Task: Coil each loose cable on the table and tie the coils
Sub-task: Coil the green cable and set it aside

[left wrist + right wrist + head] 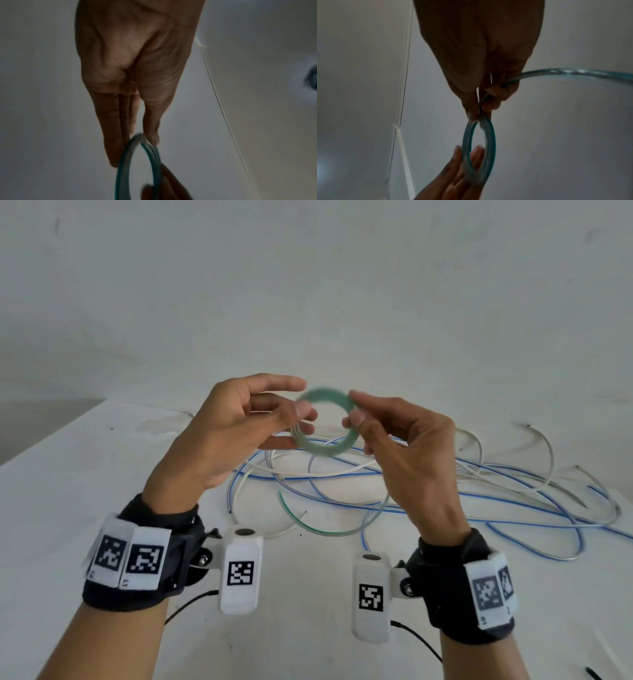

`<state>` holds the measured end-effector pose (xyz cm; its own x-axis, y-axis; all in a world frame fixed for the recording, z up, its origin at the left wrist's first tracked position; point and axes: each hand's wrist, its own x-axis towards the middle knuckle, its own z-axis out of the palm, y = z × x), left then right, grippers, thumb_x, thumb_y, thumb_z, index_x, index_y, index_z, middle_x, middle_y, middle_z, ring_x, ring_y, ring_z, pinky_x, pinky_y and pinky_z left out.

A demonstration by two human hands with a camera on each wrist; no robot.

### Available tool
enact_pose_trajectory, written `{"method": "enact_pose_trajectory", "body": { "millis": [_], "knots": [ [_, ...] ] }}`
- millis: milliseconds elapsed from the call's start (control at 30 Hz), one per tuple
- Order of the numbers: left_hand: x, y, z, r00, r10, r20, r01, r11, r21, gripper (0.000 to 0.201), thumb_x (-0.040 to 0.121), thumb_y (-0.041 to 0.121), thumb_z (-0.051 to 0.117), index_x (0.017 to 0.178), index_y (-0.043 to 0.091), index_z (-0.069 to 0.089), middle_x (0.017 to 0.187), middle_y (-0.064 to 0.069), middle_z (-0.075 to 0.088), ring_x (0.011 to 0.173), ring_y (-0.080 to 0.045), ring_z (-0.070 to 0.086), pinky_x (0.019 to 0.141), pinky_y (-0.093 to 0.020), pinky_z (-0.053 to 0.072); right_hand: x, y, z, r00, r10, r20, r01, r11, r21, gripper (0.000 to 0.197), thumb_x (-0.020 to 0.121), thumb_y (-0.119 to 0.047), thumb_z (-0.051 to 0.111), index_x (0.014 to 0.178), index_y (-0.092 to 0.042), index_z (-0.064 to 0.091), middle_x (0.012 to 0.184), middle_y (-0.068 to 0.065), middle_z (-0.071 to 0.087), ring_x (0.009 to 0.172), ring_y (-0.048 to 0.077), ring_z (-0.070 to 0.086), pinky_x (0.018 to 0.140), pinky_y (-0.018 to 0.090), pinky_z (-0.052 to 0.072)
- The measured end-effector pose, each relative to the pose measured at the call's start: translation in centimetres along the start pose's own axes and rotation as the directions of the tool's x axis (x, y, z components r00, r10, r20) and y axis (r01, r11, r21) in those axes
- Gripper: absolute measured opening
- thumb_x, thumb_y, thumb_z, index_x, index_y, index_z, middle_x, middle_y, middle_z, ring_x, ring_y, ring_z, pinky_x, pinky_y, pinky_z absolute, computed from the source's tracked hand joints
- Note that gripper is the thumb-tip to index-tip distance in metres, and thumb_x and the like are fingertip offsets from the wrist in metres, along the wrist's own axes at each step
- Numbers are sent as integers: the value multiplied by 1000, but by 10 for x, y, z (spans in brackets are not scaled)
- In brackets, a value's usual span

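Green coil [323,424]: several turns of green cable, blurred, held up above the table between both hands, over the tangle.
Left hand [236,429]: thumb and fingers pinch the coil's left side; in the left wrist view the thumb tip and straight fingers close on the top of the ring [137,162].
Right hand [407,453]: thumb and forefinger pinch the coil's right side; the right wrist view shows the cable's free length [573,72] running out to the right through the curled fingers.
Green tail [329,525]: the cable's loose end lies on the table near the wrists.
Loose cables [479,494]: blue and white cables lie tangled across the middle and right of the table.
Table [68,474]: white, lightly scuffed top; its far left corner shows.
Room: plain pale wall [308,285] behind the table.
Wrist bands [133,563]: dark straps with white, black-patterned tags.
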<state>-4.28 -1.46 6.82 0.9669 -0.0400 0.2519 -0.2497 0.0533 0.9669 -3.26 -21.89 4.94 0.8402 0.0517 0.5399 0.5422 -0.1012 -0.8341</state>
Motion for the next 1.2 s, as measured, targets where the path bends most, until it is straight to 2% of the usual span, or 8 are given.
{"method": "enact_pose_trajectory", "body": {
  "millis": [67, 200, 333, 467, 633, 833, 1033, 1200],
  "knots": [
    [0, -2, -9, 998, -22, 52, 16, 993, 113, 41, 78, 21, 73, 117, 11, 70, 95, -11, 78, 88, -24, 76, 74, -33, 63, 1, 5, -6, 995, 31, 94, -17, 989, -144, 18, 93, -18, 73, 104, -30, 79, 83, -4, 77, 71, 21, 61, 60, 39, 49],
    [0, -6, -9, 991, -73, 117, 39, 962, 269, 34, 67, 30, 79, 99, 19, 78, 89, -8, 79, 86, -23, 77, 77, -33, 63, 1, 8, -8, 981, 60, 183, -20, 977, -212, 20, 93, -15, 73, 101, -31, 80, 81, -7, 76, 66, 6, 50, 58, 20, 39],
    [1, -9, -2, 986, -95, 136, 54, 959, 279, 33, 65, 28, 80, 94, 11, 77, 81, -8, 78, 76, -18, 75, 73, -30, 63, 1, 7, -9, 982, 46, 181, -10, 981, -195, 19, 93, -15, 74, 100, -31, 81, 78, -7, 75, 66, 17, 51, 55, 36, 40],
    [1, -7, -2, 991, -65, 117, 38, 975, 219, 30, 67, 26, 77, 91, 10, 76, 79, -7, 77, 71, -14, 74, 67, -25, 61, 0, 1, -7, 988, 28, 153, -5, 989, -145, 22, 93, -16, 73, 102, -35, 79, 83, -7, 77, 70, 24, 59, 63, 48, 48],
    [3, -3, -3, 999, 21, -29, -19, 998, 65, 23, 73, 21, 74, 93, 8, 75, 76, -7, 76, 70, -16, 74, 63, -24, 60, 1, -4, -6, 996, 41, 73, -38, 998, -47, 23, 98, -13, 66, 116, -23, 75, 88, -8, 79, 64, 9, 62, 55, 18, 48],
    [3, -1, 9, 993, 51, -103, -53, 998, -20, 23, 79, 22, 72, 96, 6, 75, 74, -4, 75, 69, -15, 72, 65, -24, 60, -2, -9, 10, 997, 76, 18, -78, 985, 156, 33, 96, -11, 67, 126, -24, 67, 90, 4, 80, 83, 35, 74, 57, 26, 57],
    [-1, -1, 15, 1000, -7, 24, 8, 999, -51, 24, 72, 12, 76, 95, 5, 75, 84, -11, 75, 76, -18, 74, 69, -25, 61, 0, -8, -1, 994, 104, -20, -100, 985, 139, 30, 98, -11, 65, 126, -20, 69, 89, 4, 80, 78, 24, 77, 58, 26, 57],
    [1, -3, 17, 999, 15, -42, -19, 994, -108, 27, 72, 12, 76, 97, 2, 74, 78, -8, 75, 73, -16, 73, 69, -24, 60, -2, -17, -2, 997, 83, -8, -80, 982, 173, 32, 100, -15, 62, 131, -21, 62, 94, 3, 80, 82, 24, 78, 57, 26, 57]
  ]
}}
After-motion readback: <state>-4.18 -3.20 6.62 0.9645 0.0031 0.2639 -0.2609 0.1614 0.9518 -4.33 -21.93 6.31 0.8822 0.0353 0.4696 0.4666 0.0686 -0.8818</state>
